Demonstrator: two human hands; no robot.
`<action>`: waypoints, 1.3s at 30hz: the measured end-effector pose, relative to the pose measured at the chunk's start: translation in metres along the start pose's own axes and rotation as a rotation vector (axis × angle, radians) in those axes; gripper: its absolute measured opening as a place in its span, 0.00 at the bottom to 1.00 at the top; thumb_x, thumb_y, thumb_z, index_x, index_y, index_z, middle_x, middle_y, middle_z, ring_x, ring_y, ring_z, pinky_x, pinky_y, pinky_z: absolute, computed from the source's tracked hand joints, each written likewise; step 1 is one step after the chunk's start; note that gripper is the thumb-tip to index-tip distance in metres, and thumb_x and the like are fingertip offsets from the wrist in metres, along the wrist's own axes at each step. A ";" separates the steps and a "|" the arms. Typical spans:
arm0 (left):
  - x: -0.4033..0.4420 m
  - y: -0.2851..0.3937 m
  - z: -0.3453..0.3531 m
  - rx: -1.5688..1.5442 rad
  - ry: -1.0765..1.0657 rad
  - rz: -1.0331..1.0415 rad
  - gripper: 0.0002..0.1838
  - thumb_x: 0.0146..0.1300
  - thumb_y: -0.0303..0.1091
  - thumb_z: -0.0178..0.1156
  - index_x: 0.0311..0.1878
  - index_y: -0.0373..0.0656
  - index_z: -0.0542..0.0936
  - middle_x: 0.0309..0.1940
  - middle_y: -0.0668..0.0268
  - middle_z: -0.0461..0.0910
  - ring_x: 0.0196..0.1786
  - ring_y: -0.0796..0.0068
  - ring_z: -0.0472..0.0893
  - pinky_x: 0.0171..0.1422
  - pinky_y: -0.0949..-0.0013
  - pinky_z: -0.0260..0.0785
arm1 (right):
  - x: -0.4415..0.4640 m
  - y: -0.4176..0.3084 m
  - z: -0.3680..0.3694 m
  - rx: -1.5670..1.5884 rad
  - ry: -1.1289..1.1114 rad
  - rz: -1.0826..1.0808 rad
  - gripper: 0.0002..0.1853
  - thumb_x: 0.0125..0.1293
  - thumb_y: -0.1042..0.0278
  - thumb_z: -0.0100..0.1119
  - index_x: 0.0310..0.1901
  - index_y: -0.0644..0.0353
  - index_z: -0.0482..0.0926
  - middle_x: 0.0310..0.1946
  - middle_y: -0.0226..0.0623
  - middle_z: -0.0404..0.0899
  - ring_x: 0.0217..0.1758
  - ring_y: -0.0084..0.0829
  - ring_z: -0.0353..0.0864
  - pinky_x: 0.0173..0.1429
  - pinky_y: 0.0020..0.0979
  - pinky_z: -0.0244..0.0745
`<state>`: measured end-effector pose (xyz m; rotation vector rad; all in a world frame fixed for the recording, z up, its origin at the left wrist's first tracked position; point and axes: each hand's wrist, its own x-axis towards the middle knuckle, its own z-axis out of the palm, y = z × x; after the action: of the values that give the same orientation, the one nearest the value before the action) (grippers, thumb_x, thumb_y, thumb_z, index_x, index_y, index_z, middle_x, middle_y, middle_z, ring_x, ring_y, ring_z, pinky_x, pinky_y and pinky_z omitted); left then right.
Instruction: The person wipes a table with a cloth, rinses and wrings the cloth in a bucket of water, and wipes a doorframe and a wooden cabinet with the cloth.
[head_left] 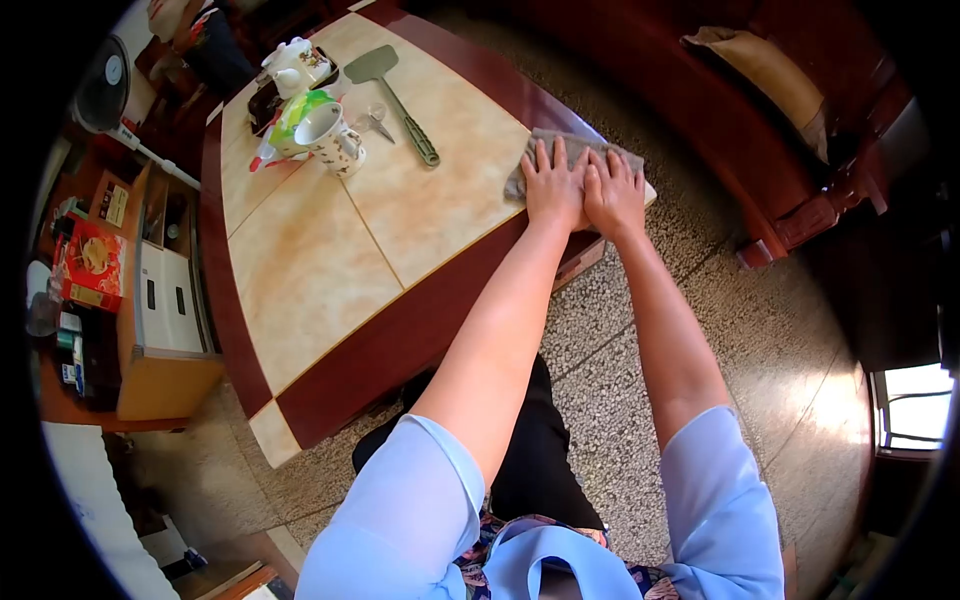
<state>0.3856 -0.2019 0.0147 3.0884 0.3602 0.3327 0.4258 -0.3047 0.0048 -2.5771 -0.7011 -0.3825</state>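
Observation:
A grey cloth (515, 187) lies at the near right corner of the tiled table (310, 255). My left hand (555, 188) presses on it with fingers stretched out. Beside it, touching it, my right hand (613, 195) also rests flat on the cloth, fingers extended toward the far edge. Both hands are open and hide the cloth's middle. A green fly swatter (385, 85) lies to the left of my hands, its handle pointing toward me.
A patterned mug (335, 145), a green packet (293, 122) and a white teapot (298, 68) stand at the table's far left. A small pointed tool (378, 122) lies near the mug. A dark red wooden sofa (650, 60) with a tan cushion (765, 75) is at right.

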 end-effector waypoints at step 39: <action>-0.119 -0.251 -0.036 0.009 -0.028 -0.280 0.43 0.53 0.52 0.63 0.74 0.57 0.61 0.76 0.61 0.53 0.78 0.54 0.51 0.77 0.42 0.41 | -0.024 -0.260 0.083 0.150 -0.119 -0.294 0.30 0.69 0.46 0.37 0.66 0.54 0.68 0.69 0.55 0.62 0.75 0.55 0.54 0.75 0.59 0.40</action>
<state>0.2080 0.0146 0.0154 2.9898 0.7830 0.2792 0.2794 -0.0735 0.0118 -2.3735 -1.1136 -0.2565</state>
